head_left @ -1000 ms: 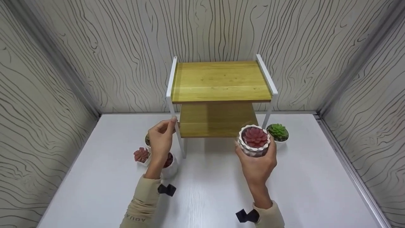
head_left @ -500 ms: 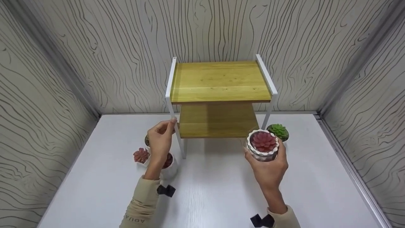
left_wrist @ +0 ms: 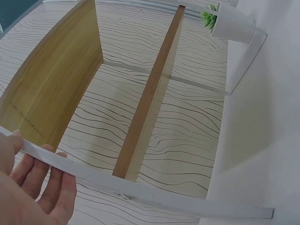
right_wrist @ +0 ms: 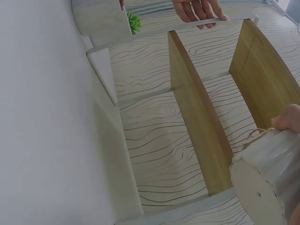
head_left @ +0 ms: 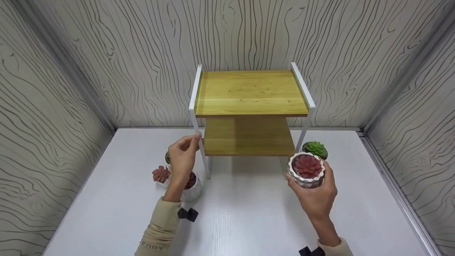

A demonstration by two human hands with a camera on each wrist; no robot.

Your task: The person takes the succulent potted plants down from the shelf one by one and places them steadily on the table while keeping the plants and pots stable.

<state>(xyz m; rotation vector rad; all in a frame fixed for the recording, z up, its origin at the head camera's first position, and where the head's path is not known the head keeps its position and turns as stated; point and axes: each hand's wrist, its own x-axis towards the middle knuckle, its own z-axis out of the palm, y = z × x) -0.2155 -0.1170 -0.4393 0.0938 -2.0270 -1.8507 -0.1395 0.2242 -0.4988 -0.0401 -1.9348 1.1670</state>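
Note:
My right hand [head_left: 316, 199] grips a white ridged pot with a red succulent [head_left: 307, 166] in front of the shelf's right leg. In the right wrist view the underside of this pot [right_wrist: 258, 192] faces the camera, with a bit of twine [right_wrist: 255, 137] at its side. My left hand [head_left: 182, 156] holds the front left post [head_left: 196, 124] of a two-tier shelf [head_left: 252, 92] between thumb and fingers. In the left wrist view those fingers [left_wrist: 56, 187] curl around the white metal bar [left_wrist: 154, 197].
By the left wrist stand several potted succulents: a pink one [head_left: 161, 174], a dark red one [head_left: 191, 181] and another partly hidden behind the hand. A green succulent [head_left: 315, 149] sits beside the right leg. Patterned walls [head_left: 249, 32] enclose the white table [head_left: 241, 220].
My right hand has moved right and toward me with the red succulent. My left hand has stayed on the post. The head view has shifted slightly.

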